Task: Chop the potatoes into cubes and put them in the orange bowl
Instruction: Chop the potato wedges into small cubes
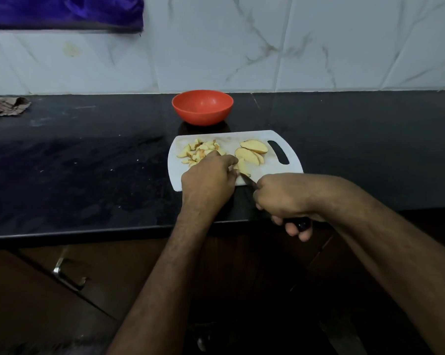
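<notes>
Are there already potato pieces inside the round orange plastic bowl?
No, the round orange plastic bowl shows only its bare inside, while the chopped potato pieces lie on the white plastic cutting board.

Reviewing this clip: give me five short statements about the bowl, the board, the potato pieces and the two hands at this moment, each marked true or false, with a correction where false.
1. The orange bowl already holds potato cubes. False: no pieces show inside it.
2. The right hand has its grip on the knife. True.
3. The chopped pieces lie on the left part of the cutting board. True.
4. The larger slices lie on the black counter. False: they lie on the board, near its handle slot.
5. The left hand rests on the counter, away from the board. False: it steadies a potato piece on the board.
</notes>
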